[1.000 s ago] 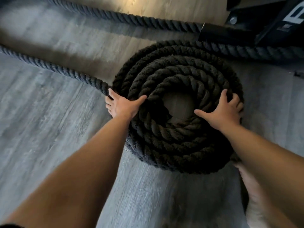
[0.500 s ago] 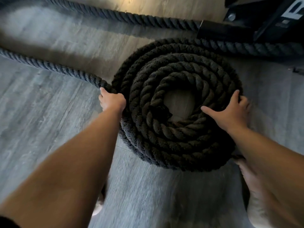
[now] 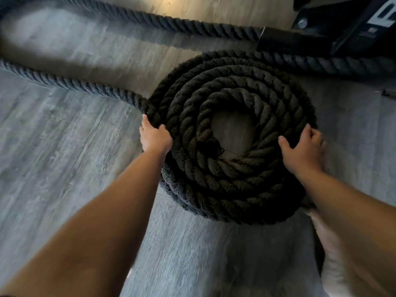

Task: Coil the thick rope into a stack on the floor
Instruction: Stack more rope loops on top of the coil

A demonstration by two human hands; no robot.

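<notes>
A thick black twisted rope lies wound into a round coil (image 3: 233,179) of several turns on the grey wood floor, with a bare patch of floor in its centre. My left hand (image 3: 154,138) grips the outer turn at the coil's left edge, fingers curled over it, where the loose rope (image 3: 70,83) runs off to the left. My right hand (image 3: 303,150) lies on the coil's right side, thumb spread on top and fingers curled over the outer edge.
A second stretch of rope (image 3: 171,22) crosses the floor at the back and ends in a black sleeve (image 3: 287,39) near black gym equipment (image 3: 351,20) at the top right. My bare foot (image 3: 334,254) stands beside the coil at the lower right.
My left hand slid from the top of the coil to its outer left edge and closed on the outer turn. My right hand shifted slightly outward on the right side.
</notes>
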